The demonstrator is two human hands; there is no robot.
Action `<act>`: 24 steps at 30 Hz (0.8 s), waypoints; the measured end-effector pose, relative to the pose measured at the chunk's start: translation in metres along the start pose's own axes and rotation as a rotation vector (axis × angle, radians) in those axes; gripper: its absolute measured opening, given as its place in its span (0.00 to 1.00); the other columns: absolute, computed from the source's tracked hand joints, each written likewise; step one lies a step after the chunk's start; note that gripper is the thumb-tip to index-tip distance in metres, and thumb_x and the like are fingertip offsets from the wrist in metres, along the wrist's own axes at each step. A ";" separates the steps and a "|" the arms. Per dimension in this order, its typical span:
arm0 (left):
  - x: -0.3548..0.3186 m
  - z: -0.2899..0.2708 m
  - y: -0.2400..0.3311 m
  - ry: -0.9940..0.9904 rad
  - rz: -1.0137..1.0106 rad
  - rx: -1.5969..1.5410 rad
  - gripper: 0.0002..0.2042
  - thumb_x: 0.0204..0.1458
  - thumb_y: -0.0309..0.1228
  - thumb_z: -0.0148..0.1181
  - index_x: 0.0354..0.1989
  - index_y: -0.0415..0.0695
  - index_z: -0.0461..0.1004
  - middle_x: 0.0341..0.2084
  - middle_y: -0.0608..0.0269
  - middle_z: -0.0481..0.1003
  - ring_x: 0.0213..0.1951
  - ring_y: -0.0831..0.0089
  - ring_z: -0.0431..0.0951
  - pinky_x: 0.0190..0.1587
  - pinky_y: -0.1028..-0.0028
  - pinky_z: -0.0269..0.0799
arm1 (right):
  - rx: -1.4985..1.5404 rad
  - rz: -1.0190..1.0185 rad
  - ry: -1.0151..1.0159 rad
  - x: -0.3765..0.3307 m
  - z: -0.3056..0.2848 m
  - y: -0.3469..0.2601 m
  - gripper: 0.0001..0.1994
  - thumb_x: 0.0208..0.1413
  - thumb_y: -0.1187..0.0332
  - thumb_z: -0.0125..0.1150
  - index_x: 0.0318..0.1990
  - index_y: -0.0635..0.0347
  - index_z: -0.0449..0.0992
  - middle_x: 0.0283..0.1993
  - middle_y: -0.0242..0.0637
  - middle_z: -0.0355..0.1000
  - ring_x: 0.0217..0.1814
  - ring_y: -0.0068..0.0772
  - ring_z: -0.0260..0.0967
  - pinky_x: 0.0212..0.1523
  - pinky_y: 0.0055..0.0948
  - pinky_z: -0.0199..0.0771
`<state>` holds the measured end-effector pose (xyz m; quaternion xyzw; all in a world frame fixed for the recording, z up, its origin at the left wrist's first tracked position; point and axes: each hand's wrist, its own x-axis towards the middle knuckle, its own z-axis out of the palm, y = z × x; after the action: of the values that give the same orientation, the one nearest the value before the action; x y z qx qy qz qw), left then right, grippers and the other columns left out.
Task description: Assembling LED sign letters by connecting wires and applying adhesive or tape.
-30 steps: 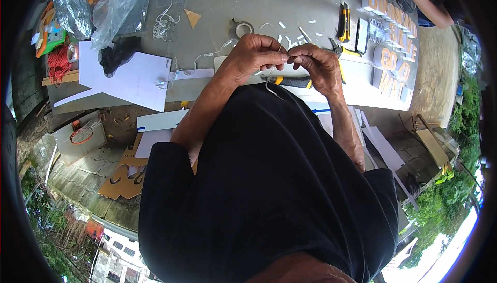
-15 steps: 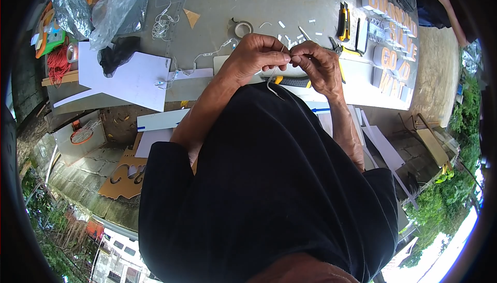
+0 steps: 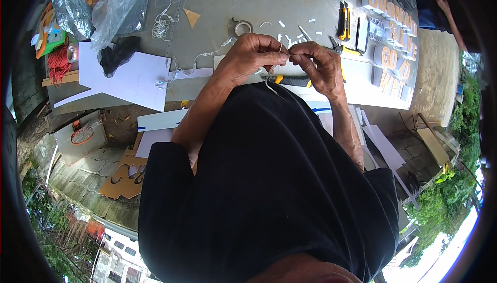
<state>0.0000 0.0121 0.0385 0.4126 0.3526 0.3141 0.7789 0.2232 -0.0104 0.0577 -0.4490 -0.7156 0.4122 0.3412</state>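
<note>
My left hand and my right hand meet over the near edge of the table, thumbs and fingertips pinched together. Between them is a thin white wire, whose loose end curls down in front of my dark shirt. The fingers cover the exact spot where the wire is gripped. Just beneath my hands lies a tool with a yellow and black handle, partly hidden. A string of small white light modules runs across the table to the left of my left hand.
Beyond my hands are a tape roll and white scraps. Right of them lie a utility knife, pliers and block letters. White sheets and plastic bags sit left. A co-worker's arm shows far right.
My fingertips have shifted very slightly left, and the wire's upper part has moved between them. The co-worker's hand at the far right has moved.
</note>
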 end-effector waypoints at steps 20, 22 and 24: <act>-0.002 0.003 0.002 0.103 -0.017 0.075 0.08 0.52 0.24 0.69 0.39 0.36 0.82 0.30 0.63 0.81 0.33 0.78 0.78 0.39 0.77 0.73 | -0.374 -0.322 0.207 0.004 0.023 -0.001 0.15 0.47 0.85 0.65 0.41 0.61 0.72 0.33 0.36 0.74 0.30 0.36 0.74 0.30 0.34 0.76; 0.000 0.005 -0.002 0.103 0.003 -0.009 0.08 0.52 0.24 0.69 0.39 0.36 0.82 0.29 0.63 0.81 0.33 0.78 0.78 0.39 0.77 0.72 | -0.382 -0.307 0.251 0.004 0.028 -0.006 0.15 0.47 0.86 0.65 0.41 0.61 0.72 0.34 0.37 0.74 0.31 0.36 0.74 0.31 0.34 0.76; 0.000 0.005 -0.007 0.102 0.021 -0.091 0.07 0.52 0.24 0.70 0.39 0.36 0.82 0.29 0.62 0.81 0.33 0.78 0.78 0.38 0.77 0.72 | -0.390 -0.291 0.297 0.003 0.033 -0.009 0.15 0.47 0.87 0.64 0.41 0.61 0.72 0.34 0.37 0.75 0.31 0.37 0.75 0.31 0.34 0.77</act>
<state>0.0052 0.0074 0.0345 0.3638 0.3728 0.3589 0.7745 0.1909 -0.0191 0.0523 -0.4542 -0.7804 0.1430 0.4053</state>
